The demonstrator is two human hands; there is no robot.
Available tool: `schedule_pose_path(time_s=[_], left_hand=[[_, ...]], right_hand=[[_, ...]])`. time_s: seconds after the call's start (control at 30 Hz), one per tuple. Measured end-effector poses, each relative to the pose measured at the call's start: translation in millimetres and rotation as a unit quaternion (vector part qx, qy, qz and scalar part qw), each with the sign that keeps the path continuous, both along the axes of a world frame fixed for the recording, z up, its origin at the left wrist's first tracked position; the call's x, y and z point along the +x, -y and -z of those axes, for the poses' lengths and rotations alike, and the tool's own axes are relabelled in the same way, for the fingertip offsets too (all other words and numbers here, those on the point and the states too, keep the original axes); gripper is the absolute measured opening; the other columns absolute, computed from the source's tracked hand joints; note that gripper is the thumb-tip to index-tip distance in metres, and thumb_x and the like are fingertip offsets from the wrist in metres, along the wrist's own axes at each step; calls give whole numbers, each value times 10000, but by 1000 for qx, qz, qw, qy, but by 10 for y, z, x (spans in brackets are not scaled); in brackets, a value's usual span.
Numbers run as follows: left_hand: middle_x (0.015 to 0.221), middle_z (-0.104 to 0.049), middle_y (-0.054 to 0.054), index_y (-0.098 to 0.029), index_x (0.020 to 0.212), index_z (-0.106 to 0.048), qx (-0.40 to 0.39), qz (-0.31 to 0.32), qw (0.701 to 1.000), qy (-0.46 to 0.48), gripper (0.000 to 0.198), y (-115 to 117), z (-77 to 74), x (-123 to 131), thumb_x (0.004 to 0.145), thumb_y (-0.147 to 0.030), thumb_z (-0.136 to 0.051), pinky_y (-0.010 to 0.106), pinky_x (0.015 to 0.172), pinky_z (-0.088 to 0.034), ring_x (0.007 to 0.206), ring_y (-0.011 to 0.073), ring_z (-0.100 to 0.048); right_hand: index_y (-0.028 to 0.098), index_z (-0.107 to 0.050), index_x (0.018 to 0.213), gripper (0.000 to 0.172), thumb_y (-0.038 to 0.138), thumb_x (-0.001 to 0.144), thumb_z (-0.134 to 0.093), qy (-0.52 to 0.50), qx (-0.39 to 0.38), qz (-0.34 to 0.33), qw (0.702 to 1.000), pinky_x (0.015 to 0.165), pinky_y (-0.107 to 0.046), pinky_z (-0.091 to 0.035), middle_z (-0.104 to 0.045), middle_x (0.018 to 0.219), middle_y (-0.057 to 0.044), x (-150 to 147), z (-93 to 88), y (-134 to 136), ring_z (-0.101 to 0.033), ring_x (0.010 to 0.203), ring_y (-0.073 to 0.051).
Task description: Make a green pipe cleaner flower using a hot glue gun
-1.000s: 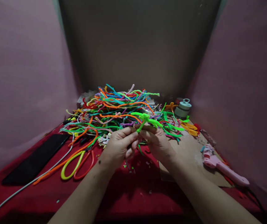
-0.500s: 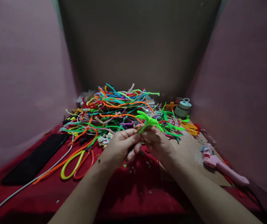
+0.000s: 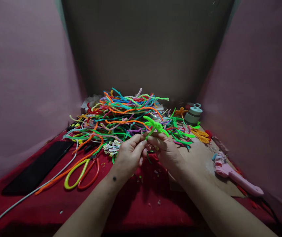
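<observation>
Between fingers [image 3: 139,147], green sprig [image 3: 157,126], lidded jar [image 3: 193,115] beyond

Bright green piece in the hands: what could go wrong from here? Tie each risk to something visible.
1. The left hand and right hand pinch the green piece near its lower end, so it might bend there.
2. In view it overlaps the pile of fuzzy strands; if they touch, it could snag.
3. The yellow-and-red-handled tool lies beside the left forearm, which might knock it.

Craft workspace, heaped pipe cleaners [image 3: 131,112]
</observation>
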State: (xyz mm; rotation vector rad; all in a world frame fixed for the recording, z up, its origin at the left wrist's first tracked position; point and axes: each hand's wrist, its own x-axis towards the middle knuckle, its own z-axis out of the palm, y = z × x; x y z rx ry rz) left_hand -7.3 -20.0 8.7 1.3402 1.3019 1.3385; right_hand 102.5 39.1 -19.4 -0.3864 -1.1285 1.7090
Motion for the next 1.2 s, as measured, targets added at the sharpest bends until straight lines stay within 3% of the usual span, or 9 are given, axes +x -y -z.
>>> schedule_pose_path(time_s=[0.23, 0.4, 0.7, 0.8, 0.9, 0.97, 1.07, 1.13, 1.2], left_hand=[[481, -471, -75, -171, 683, -492, -12, 13, 999, 39, 161, -17, -15, -53, 803, -279, -500, 129, 292, -244, 285, 19, -365], [484, -477, -72, -169, 728, -520, -42, 62, 991, 112, 158, -19, 0, -85, 784, -313, -552, 120, 276, -233, 276, 12, -330], [493, -450, -81, -174, 773, -524, -80, 174, 944, 267, 85, -8, 7, -108, 808, -249, -543, 120, 231, -253, 270, 6, -208], [498, -415, -93, -176, 843, -537, -111, 219, 923, 298, 88, -18, 11, -134, 822, -261, -529, 112, 233, -228, 279, -3, -142], [504, -405, -97, -175, 883, -539, -113, 235, 920, 291, 105, -27, 21, -137, 818, -256, -525, 123, 237, -213, 283, -1, -116], [499, -415, -90, -178, 880, -541, -87, 204, 945, 240, 106, -30, 36, -111, 826, -262, -504, 140, 260, -240, 281, 12, -171], [499, -442, -65, -174, 832, -570, 11, 73, 996, 51, 121, -28, 77, -43, 828, -271, -496, 162, 352, -303, 353, 45, -336], [545, -476, -42, -172, 773, -589, 100, -31, 991, -87, 99, -25, 108, -5, 803, -246, -530, 167, 438, -333, 461, 60, -408], [573, -480, -35, -175, 712, -582, 144, -84, 975, -150, 105, -25, 124, 10, 791, -226, -535, 169, 483, -339, 512, 65, -416]], right_hand=[[175, -688, 749, 139, 169, 617, -730, 50, 19, -2, 999, 601, -229, -378, -571, 698, 29, 71, -100, 13, -473, 625, -87], [171, -675, 679, 43, 175, 658, -711, 35, 15, 3, 999, 535, -209, -358, -542, 618, 39, 68, -77, -12, -436, 562, -69], [160, -677, 806, 194, 226, 631, -730, -20, -62, -91, 994, 479, -183, -416, -581, 574, 31, 31, -64, -3, -487, 491, -66], [158, -665, 741, 183, 220, 590, -750, -35, -80, -101, 991, 438, -141, -372, -515, 510, 63, 31, -129, 42, -407, 433, -31], [162, -653, 679, 151, 195, 566, -747, -46, -71, -86, 993, 474, -140, -385, -549, 560, 52, 25, -142, 50, -443, 475, -33], [169, -666, 704, 135, 196, 586, -726, -40, -60, -58, 996, 506, -163, -402, -579, 601, 34, 14, -100, 26, -486, 526, -58], [187, -675, 742, 130, 222, 619, -698, -27, -55, -22, 998, 513, -204, -402, -609, 667, 11, -10, 2, -32, -504, 567, -91], [197, -669, 724, 117, 237, 619, -699, -22, -46, 4, 999, 496, -214, -380, -609, 680, 10, -26, 55, -60, -486, 563, -98], [198, -663, 693, 102, 237, 613, -711, -16, -29, 29, 999, 487, -216, -358, -601, 673, 14, -38, 76, -68, -458, 556, -95]])
